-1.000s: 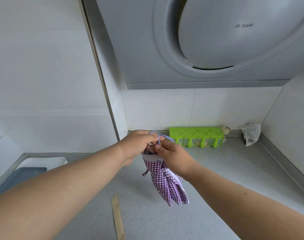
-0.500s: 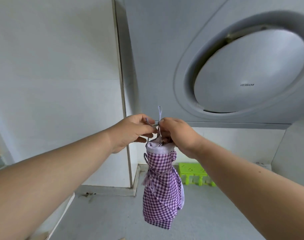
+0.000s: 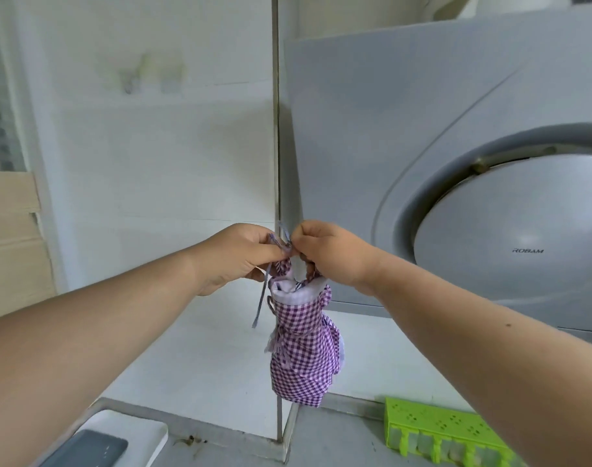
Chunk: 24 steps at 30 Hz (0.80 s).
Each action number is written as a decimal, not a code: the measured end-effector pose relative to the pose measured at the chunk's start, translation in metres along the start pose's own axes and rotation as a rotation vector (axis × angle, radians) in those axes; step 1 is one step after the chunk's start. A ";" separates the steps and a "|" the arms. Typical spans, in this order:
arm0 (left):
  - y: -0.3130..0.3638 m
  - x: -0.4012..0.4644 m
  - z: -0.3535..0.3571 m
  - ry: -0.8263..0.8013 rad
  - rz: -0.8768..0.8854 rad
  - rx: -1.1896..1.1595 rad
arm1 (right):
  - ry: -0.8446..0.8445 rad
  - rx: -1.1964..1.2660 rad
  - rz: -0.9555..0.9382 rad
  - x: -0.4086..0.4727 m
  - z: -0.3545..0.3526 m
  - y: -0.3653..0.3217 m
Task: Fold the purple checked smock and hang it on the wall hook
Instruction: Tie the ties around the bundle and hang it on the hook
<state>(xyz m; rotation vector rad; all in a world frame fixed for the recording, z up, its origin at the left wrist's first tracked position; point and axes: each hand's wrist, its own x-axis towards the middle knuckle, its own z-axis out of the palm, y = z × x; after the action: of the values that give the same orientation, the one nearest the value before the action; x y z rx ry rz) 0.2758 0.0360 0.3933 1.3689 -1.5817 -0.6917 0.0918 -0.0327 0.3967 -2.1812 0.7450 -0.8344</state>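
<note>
Head view: both hands raised in front of the wall corner, meeting at the top of the purple checked smock [image 3: 301, 345]. Left hand [image 3: 233, 257] has fingers curled, pinching the thin lilac strap [image 3: 282, 235] at the smock's top; one loose strap end hangs down beside the bundle on its left. Right hand [image 3: 328, 254] also curled, gripping the gathered top of the smock just beside the left hand, fingertips almost touching. Smock is folded into a narrow bundle, white trim at the neck, hanging straight down in the air below the hands, clear of the bench [image 3: 338, 443]. Wall hook [image 3: 131, 79] is blurry, high on the white wall at upper left, well apart from the smock. Grey range hood [image 3: 456, 163] fills the right side, behind the right arm. Green plastic rack [image 3: 446, 429] sits on the bench at the back edge, lower right. White tray [image 3: 129, 433] with a dark flat thing [image 3: 89, 451] in it at the lower left, near the bench's left edge.
</note>
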 end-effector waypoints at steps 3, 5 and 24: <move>0.011 0.010 -0.022 0.114 0.032 0.069 | 0.041 -0.040 -0.068 0.023 -0.004 -0.013; 0.015 0.016 -0.042 0.197 0.049 0.099 | 0.057 -0.074 -0.126 0.040 -0.003 -0.023; 0.013 0.085 -0.246 0.499 0.182 0.135 | 0.266 -0.180 -0.333 0.242 0.071 -0.139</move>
<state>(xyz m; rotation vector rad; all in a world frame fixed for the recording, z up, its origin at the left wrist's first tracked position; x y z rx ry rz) 0.4905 -0.0073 0.5340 1.3438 -1.3397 -0.1161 0.3330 -0.0896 0.5433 -2.4231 0.6082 -1.2900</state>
